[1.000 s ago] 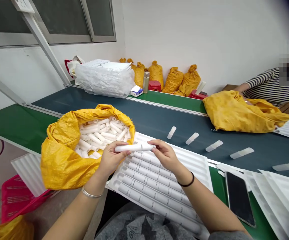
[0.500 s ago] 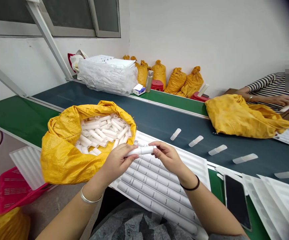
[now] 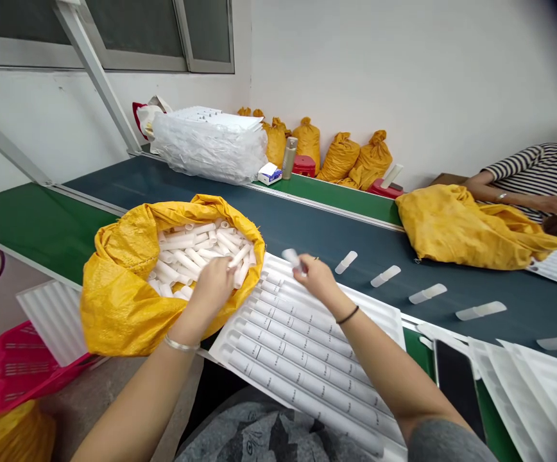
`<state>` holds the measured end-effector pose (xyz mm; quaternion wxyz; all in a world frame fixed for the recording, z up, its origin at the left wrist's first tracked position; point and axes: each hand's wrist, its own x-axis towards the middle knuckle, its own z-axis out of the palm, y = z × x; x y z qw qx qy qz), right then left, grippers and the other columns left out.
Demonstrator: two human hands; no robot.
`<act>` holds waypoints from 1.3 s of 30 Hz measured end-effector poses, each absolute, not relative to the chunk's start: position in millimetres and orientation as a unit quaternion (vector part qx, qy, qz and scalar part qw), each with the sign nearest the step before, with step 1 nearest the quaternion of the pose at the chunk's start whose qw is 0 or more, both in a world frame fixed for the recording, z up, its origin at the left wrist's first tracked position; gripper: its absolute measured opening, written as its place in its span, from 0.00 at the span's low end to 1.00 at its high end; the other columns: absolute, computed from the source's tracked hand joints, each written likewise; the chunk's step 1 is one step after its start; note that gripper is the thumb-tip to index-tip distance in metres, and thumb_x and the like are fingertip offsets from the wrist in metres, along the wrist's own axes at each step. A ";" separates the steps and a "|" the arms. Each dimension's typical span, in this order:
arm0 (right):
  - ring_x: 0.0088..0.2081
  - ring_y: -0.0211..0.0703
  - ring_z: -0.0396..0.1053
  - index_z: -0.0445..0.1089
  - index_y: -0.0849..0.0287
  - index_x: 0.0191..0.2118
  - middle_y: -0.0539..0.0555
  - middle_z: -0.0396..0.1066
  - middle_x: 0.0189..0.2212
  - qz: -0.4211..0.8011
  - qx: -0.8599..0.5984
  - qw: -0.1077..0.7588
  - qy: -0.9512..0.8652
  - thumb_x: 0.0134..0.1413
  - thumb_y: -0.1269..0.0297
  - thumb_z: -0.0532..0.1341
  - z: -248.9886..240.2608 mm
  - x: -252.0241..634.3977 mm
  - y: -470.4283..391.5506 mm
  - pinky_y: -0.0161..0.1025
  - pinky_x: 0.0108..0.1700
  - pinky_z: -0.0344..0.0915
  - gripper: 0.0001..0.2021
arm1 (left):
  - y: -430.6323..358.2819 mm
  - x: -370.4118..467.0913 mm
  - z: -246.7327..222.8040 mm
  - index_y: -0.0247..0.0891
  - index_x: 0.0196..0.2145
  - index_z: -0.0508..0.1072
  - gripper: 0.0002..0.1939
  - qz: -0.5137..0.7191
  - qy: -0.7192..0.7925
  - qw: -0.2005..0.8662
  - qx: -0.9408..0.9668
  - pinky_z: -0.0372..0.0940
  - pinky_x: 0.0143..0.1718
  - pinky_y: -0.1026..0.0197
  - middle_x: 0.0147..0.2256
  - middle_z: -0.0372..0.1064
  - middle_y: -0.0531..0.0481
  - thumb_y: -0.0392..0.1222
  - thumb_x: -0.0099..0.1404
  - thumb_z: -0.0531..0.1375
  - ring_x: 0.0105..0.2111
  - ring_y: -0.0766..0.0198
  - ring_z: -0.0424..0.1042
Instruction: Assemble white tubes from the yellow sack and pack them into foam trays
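The left hand [image 3: 215, 282], fingers bunched, is at the yellow sack [image 3: 119, 289], nearer than the right to the loose white tubes [image 3: 187, 260]; the closest of these slants forward beside its fingertips (blur hides whether it is gripped). The right hand [image 3: 317, 279] pinches a short piece [image 3: 290, 256] near the tray [image 3: 379, 314].

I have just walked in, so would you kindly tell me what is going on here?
A person is handling pale tubes. The left hand is at a yellow sack's opening, by the loose white tubes inside. The right hand has a pale tube at its fingertips, near the dark belt; blur hides whether it touches down. Five similar pieces are spaced along the belt, and printed tubes lie in a grooved tray. Another person is across the belt.
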<state>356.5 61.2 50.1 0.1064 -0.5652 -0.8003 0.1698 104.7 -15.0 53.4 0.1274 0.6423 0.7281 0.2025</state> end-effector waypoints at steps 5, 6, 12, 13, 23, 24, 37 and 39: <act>0.34 0.45 0.72 0.70 0.65 0.41 0.59 0.74 0.33 0.182 -0.671 0.074 -0.715 0.54 0.65 0.58 27.3 374.2 120.1 0.35 0.34 0.63 0.10 | 13.9 76.2 27.5 0.29 0.43 0.68 0.19 0.125 0.786 0.171 0.581 0.66 0.37 0.49 0.32 0.73 0.34 0.35 0.52 0.61 0.36 0.42 0.74; 0.33 0.45 0.72 0.71 0.65 0.39 0.59 0.74 0.33 0.187 -0.678 0.066 -0.708 0.53 0.64 0.60 25.1 378.4 123.9 0.34 0.34 0.63 0.10 | 13.6 74.5 23.5 0.30 0.42 0.68 0.19 0.122 0.784 0.178 0.582 0.66 0.36 0.50 0.31 0.73 0.35 0.35 0.50 0.63 0.34 0.43 0.74; 0.40 0.51 0.72 0.70 0.67 0.41 0.66 0.73 0.37 0.150 -0.687 0.076 -0.707 0.58 0.59 0.58 25.4 379.6 99.2 0.39 0.40 0.63 0.14 | -5.5 75.0 31.8 0.36 0.47 0.66 0.15 0.255 0.717 0.141 0.634 0.62 0.52 0.53 0.47 0.69 0.40 0.38 0.61 0.54 0.49 0.54 0.68; 0.41 0.50 0.71 0.71 0.66 0.41 0.64 0.73 0.37 0.151 -0.667 0.081 -0.725 0.60 0.61 0.55 24.4 373.0 91.1 0.39 0.42 0.63 0.13 | -9.0 78.2 36.3 0.38 0.47 0.66 0.14 0.279 0.696 0.136 0.647 0.61 0.54 0.55 0.49 0.67 0.42 0.39 0.63 0.52 0.51 0.56 0.66; 0.45 0.46 0.68 0.74 0.64 0.39 0.61 0.70 0.43 0.188 -0.497 0.124 -0.838 0.49 0.74 0.61 -6.8 324.7 57.8 0.39 0.50 0.61 0.10 | -33.2 119.6 59.2 0.41 0.46 0.68 0.13 0.500 0.515 0.269 0.642 0.64 0.52 0.57 0.46 0.69 0.47 0.44 0.65 0.57 0.48 0.59 0.69; 0.45 0.47 0.68 0.74 0.64 0.39 0.62 0.70 0.42 0.190 -0.495 0.132 -0.838 0.48 0.73 0.62 -7.3 326.7 58.1 0.40 0.50 0.61 0.10 | -34.7 119.6 57.6 0.40 0.47 0.67 0.14 0.501 0.519 0.276 0.635 0.65 0.50 0.57 0.46 0.69 0.46 0.44 0.64 0.57 0.47 0.59 0.69; 0.34 0.39 0.68 0.67 0.56 0.53 0.54 0.71 0.36 0.289 -0.308 0.375 -0.825 0.61 0.66 0.55 72.3 357.8 16.0 0.37 0.38 0.67 0.15 | -39.7 119.4 62.6 0.40 0.53 0.67 0.16 0.362 0.514 0.108 0.770 0.63 0.48 0.55 0.44 0.70 0.46 0.42 0.69 0.53 0.46 0.58 0.68; 0.40 0.42 0.69 0.67 0.56 0.53 0.57 0.71 0.41 0.275 -0.261 0.383 -0.842 0.61 0.68 0.55 81.8 363.0 12.1 0.41 0.44 0.67 0.15 | -41.4 122.2 67.5 0.41 0.53 0.67 0.16 0.347 0.494 0.091 0.792 0.63 0.45 0.56 0.41 0.70 0.46 0.41 0.69 0.53 0.43 0.59 0.68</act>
